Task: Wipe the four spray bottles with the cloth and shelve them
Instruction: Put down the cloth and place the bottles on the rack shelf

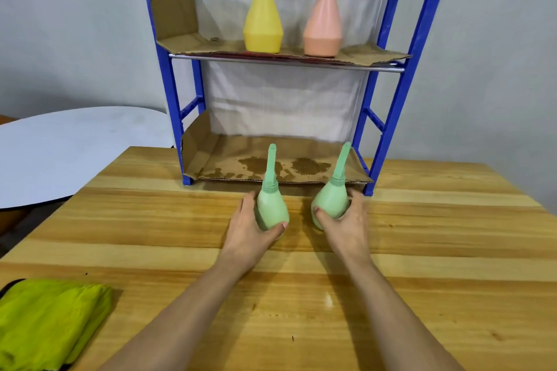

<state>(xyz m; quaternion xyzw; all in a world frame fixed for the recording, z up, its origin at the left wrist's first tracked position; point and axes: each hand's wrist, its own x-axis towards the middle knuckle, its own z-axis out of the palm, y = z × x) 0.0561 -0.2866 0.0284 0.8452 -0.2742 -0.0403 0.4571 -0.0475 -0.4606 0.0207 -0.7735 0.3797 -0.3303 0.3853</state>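
Near the wooden tabletop's [422, 250] far edge, the left hand [247, 229] grips one pear-shaped green plastic spray bottle [271, 208] and the right hand [346, 226] another [330, 202]. The yellow-green cloth [45, 322] lies at the near-left corner.

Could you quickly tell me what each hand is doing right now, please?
Left hand: grips the left green bottle.
Right hand: grips the right green bottle.

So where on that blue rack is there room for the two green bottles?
The lower cardboard shelf is bare but damp-stained. Upper shelf: room left of the yellow bottle, less right of the pink bottle.
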